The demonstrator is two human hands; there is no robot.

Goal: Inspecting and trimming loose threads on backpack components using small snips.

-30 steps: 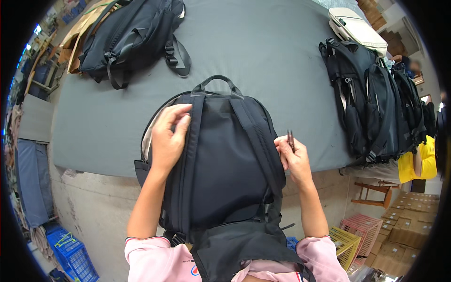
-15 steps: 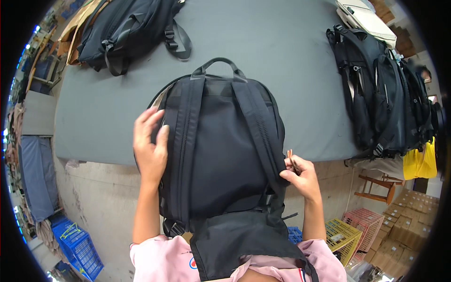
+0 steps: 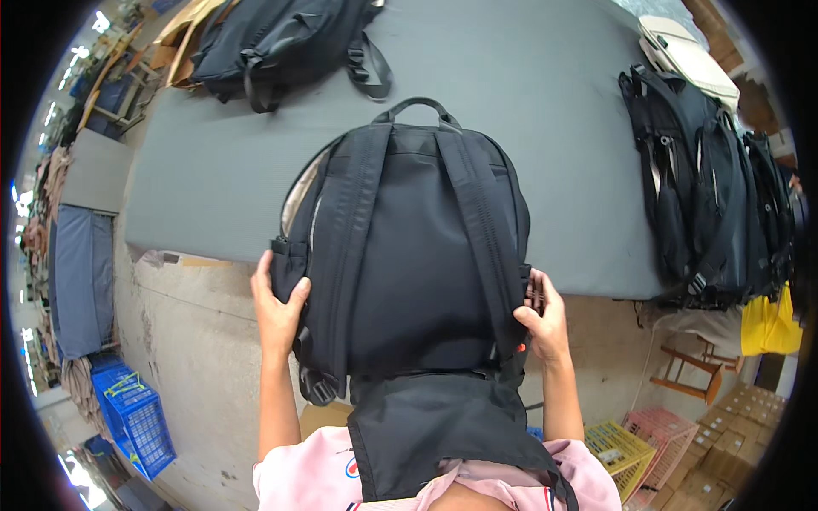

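A black backpack (image 3: 409, 255) stands upright between my hands at the near edge of the grey table, its two shoulder straps facing me and its top handle up. The zip at its upper left is undone, showing a pale lining. My left hand (image 3: 279, 313) grips the left side at the side pocket (image 3: 290, 266), thumb in front and fingers partly hidden. On the opposite side, my right hand (image 3: 545, 322) holds the edge between thumb and curled fingers. A small orange tip (image 3: 521, 347) shows below that thumb; the thing it belongs to is mostly hidden.
Another black backpack (image 3: 285, 47) lies at the table's far left. Several black backpacks (image 3: 711, 183) and a cream bag (image 3: 690, 60) crowd the right end of the grey table (image 3: 562, 170). Blue (image 3: 141, 417), yellow (image 3: 618, 451) and pink crates (image 3: 660, 434) stand on the floor.
My left hand has moved down from the upper left side and taken hold at the side pocket. The backpack's left opening now shows wider. The small orange-tipped thing is now lower by my right hand.
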